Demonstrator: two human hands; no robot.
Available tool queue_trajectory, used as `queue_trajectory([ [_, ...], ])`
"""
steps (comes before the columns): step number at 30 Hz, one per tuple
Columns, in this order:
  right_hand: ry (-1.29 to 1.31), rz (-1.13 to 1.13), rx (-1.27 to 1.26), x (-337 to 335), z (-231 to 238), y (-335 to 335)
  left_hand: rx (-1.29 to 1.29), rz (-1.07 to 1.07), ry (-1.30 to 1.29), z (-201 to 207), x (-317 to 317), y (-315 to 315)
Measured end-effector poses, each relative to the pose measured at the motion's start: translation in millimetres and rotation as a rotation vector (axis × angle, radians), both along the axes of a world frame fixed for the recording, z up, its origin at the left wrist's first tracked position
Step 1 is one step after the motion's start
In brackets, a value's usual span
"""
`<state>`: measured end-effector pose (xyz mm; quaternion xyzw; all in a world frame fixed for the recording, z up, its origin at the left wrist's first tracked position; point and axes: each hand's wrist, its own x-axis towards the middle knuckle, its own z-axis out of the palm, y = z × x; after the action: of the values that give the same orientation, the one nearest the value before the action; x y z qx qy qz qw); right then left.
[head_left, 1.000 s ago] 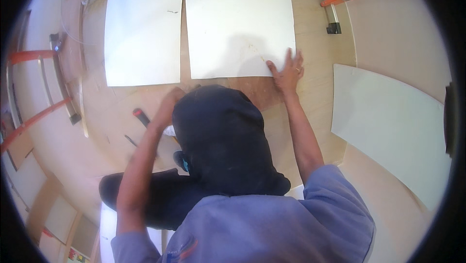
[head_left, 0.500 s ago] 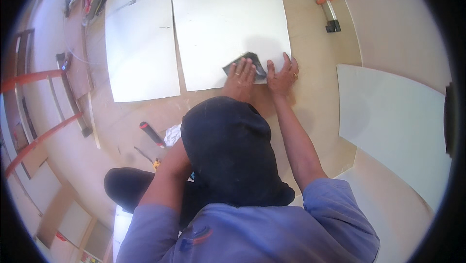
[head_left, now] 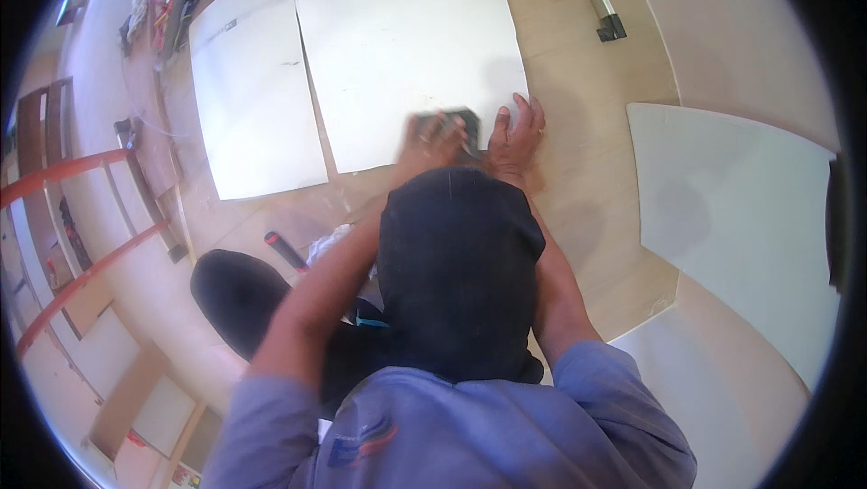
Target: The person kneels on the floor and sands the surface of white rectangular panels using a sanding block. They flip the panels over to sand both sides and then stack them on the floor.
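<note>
A large white board [head_left: 406,46] lies on the floor in front of me. On its near edge, close to the right corner, my left hand [head_left: 432,141] presses a black sheet [head_left: 468,128] that looks like sandpaper. The left fingers are smeared by motion, and part of the sheet is hidden under them. My right hand [head_left: 517,135] rests at the board's near right corner, fingers apart, beside the sheet. A narrower white board [head_left: 257,110] lies to the left, across a thin gap. My black-clad knee [head_left: 461,263] rises just below my hands and hides part of both forearms.
A tool with a black and red handle [head_left: 286,250] lies beside a crumpled white cloth or paper [head_left: 327,243]. Orange ladder parts [head_left: 68,173] stand left, with an orange-topped leg [head_left: 598,1] at upper right. A white panel [head_left: 731,182] leans on the right; assorted tools [head_left: 185,1] lie far left.
My left hand and the black sheet have shifted slightly left along the board's near edge. The right hand stays at the corner. The view has moved, and my knee sits farther right.
</note>
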<state>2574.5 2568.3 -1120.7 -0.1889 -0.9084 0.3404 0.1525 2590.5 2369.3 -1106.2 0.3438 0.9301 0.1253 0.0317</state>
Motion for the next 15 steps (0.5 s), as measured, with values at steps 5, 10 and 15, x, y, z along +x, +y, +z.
queue_trajectory([
  [5,-0.066,0.012,0.079,-10.8,12.5,-24.7,-0.252,0.539,0.15,41.2,-137.3,-88.9],
  [10,-0.076,-0.051,0.12,-12.2,8.3,-13.6,0.502,0.661,-0.743,145.3,-156.7,-79.6],
  [15,-0.105,-0.034,0.15,-15.3,8.2,-19.9,-0.14,0.567,-0.363,83.2,-102.8,-99.9],
])
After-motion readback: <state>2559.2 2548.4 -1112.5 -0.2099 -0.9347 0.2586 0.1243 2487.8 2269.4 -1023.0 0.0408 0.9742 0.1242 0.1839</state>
